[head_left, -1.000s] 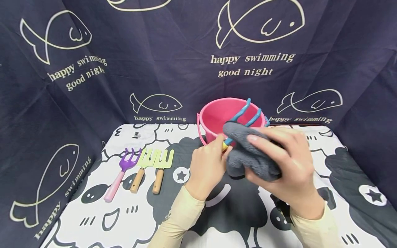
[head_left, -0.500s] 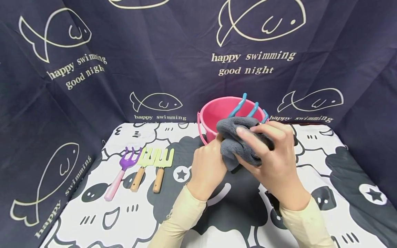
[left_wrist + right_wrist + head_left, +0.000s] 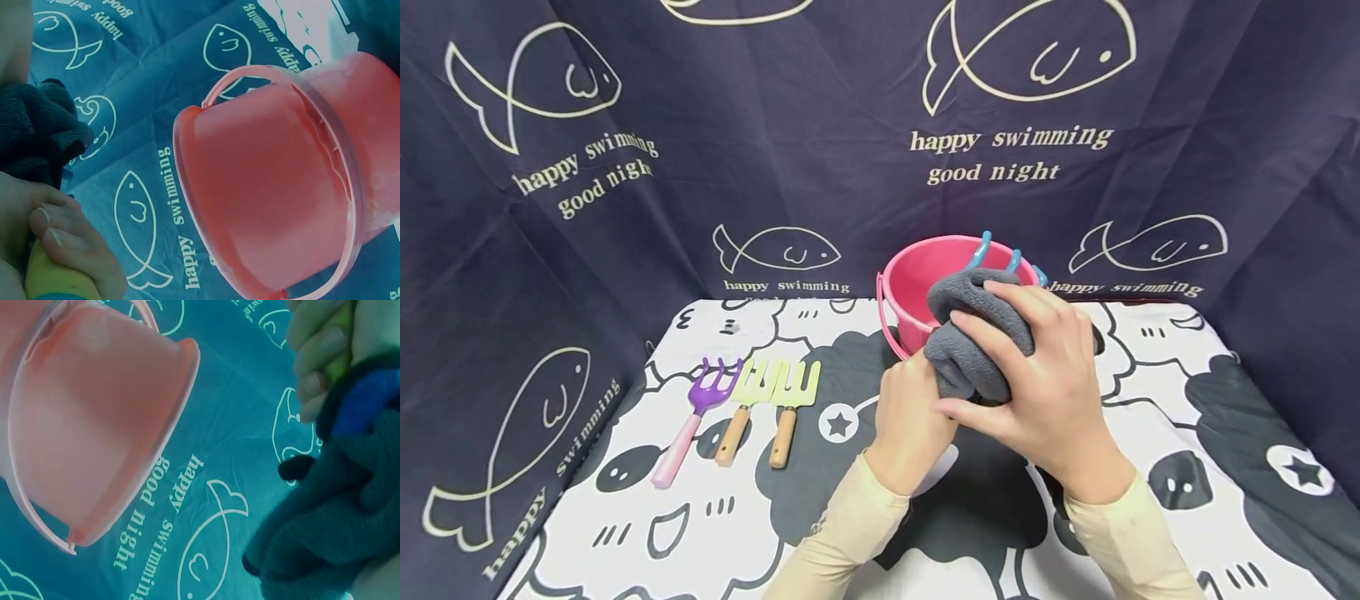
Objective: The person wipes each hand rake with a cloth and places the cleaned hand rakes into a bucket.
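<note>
Where I am locating the blue fork: it is slanting up and away between both hands, its tine tips showing past the cloth in front of the bucket.
Left hand: it is gripping the fork's yellow handle, fingers curling round it.
Right hand: it is gripping the cloth, fingers lying across its folds, thumb pointing toward the left hand.
Cloth: grey, bunching about the fork just beyond the left hand; I am not seeing how much it is covering.
Bucket: pink, standing behind the hands; I am not able to tell whether any tine is touching its rim.
Purple fork: lying on the cover, well apart from the hands.
Two green forks: lying beside the purple one, wooden handles facing the person.
Step in hand: I am judging it as wiping the blue fork, with tine tips sitting outside the cloth.
Next move: as I am reading it, reaching those tips is calling for a steady left grip, a looser right one and care near the bucket.
</note>
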Available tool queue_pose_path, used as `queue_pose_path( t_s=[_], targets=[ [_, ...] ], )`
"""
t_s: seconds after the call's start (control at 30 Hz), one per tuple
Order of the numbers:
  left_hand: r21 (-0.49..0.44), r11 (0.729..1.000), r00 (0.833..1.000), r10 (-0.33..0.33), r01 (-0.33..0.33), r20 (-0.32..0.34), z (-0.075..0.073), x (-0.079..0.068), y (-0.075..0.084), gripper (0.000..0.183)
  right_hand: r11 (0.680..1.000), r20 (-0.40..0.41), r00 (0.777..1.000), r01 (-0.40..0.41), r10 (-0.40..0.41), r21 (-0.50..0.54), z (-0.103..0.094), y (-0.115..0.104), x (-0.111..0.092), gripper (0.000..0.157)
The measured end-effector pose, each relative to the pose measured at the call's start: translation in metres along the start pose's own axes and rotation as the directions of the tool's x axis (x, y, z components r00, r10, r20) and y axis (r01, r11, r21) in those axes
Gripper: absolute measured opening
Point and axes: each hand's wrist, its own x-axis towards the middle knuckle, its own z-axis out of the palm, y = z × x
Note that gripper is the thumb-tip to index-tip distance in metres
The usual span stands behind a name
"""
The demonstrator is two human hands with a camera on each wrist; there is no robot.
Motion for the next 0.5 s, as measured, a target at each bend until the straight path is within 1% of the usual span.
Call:
queue_pose_path(
  t_s=[0.03,0.1,0.23,0.3,0.37,0.5],
  targets=[
    [-0.001,1.000,1.000,0.007,-0.007,-0.004,0.000,0.000,-0.001,0.010,1.000,0.037,0.999,-0.007,0.007,0.002,-0.001,0.001,-0.001,0.064],
    [0.014,1.000,1.000,0.015,-0.015,-0.005,0.001,0.001,-0.002,0.009,1.000,0.085,0.996,-0.026,0.026,-0.006,-0.002,0.002,-0.001,0.066],
    [0.044,0.999,1.000,-0.009,0.008,0.024,0.000,0.003,-0.003,0.011,0.998,0.122,0.990,-0.064,0.067,-0.025,-0.003,0.006,-0.001,0.061],
    [0.076,0.997,0.999,-0.026,0.023,0.040,0.000,0.004,-0.002,0.011,0.997,0.119,0.990,-0.066,0.070,-0.036,-0.002,0.009,-0.001,0.057],
    [0.109,0.994,0.998,-0.033,0.027,0.057,0.000,0.005,0.000,0.011,0.997,0.099,0.993,-0.063,0.067,-0.042,0.000,0.011,-0.002,0.051],
    [0.176,0.984,0.996,-0.026,0.011,0.082,0.000,0.007,0.004,0.009,0.997,0.050,0.997,-0.062,0.065,-0.045,0.001,0.015,-0.003,0.039]
  ],
)
